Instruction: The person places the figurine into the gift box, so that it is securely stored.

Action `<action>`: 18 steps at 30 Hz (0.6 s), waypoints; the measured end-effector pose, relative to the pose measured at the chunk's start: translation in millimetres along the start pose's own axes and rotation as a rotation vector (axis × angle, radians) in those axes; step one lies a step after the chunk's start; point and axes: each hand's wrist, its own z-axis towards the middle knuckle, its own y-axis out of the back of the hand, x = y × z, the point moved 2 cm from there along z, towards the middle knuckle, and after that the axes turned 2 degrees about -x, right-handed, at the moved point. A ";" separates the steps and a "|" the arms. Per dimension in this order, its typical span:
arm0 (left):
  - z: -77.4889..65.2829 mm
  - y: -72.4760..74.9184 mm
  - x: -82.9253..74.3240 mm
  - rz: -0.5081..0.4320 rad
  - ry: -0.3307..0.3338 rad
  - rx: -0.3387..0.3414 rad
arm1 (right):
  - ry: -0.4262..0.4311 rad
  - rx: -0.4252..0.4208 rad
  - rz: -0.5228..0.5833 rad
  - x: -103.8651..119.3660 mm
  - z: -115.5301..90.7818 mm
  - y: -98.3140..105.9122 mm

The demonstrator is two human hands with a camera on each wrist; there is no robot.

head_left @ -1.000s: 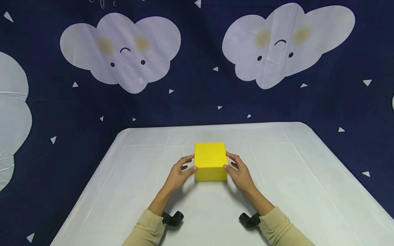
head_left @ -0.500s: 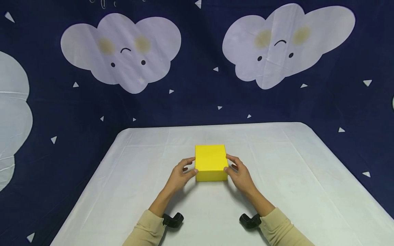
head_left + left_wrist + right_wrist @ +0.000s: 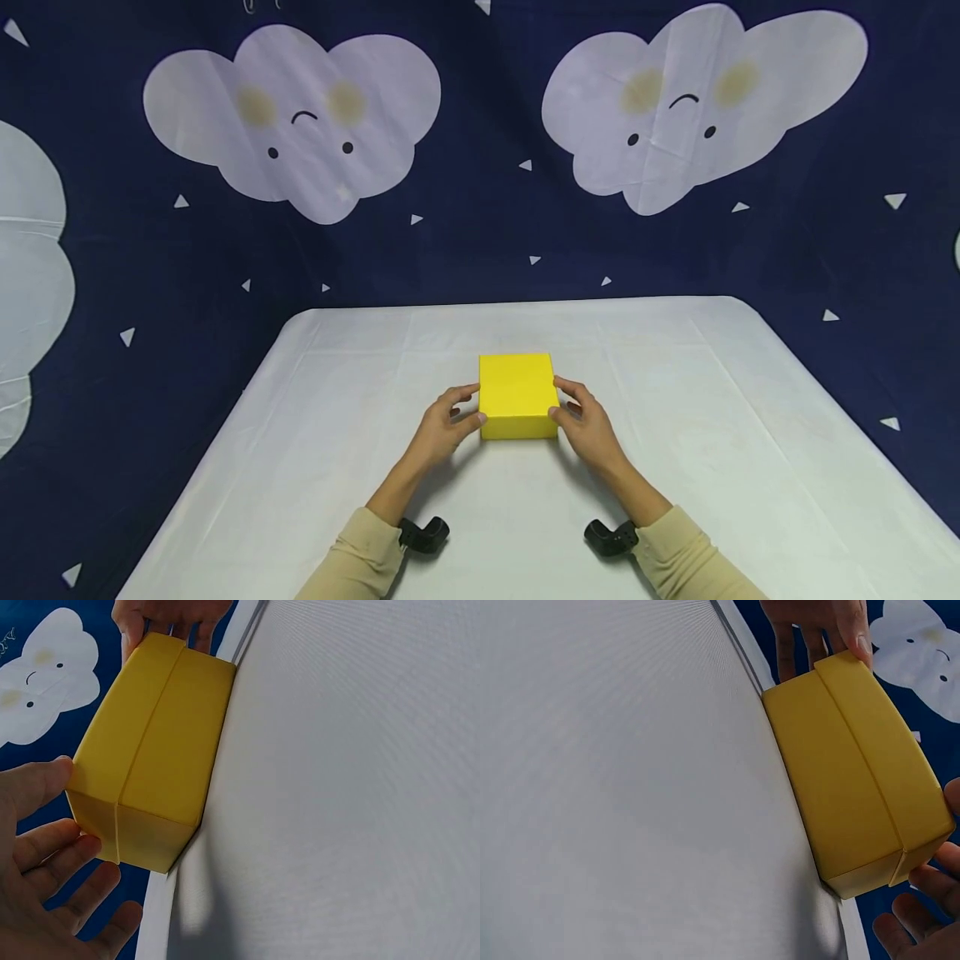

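A yellow lidded box [image 3: 520,427] sits near the middle of the white table. Its lid [image 3: 516,385] covers the upper part, and a seam between lid and base [image 3: 176,742] runs along the side in both wrist views. On the left side, the left hand [image 3: 441,429] holds the lid, thumb at the near corner and fingertips along the side. Mirroring it, the right hand [image 3: 588,427] holds the lid's right side, thumb at the near right corner. In the right wrist view the lid [image 3: 885,750] lies evenly along the base.
A white cloth covers the table [image 3: 337,417]. Behind it hangs a dark blue curtain [image 3: 480,250] with printed clouds and small triangles. Black wrist cameras [image 3: 425,535] are worn at both sleeve cuffs.
Both hands have lowered the lid over the base, so the box looks shorter than a second ago. Over the last half second the hands stay nearly still; the view shifts slightly.
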 end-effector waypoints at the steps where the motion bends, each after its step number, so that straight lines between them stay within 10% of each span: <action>1: -0.1 -0.2 0.0 0.001 0.004 0.000 | -0.006 0.001 -0.002 0.5 -0.2 0.1; 18: -5.3 -1.9 -2.6 0.050 0.026 0.001 | -0.016 0.007 -0.016 6.8 -4.4 5.4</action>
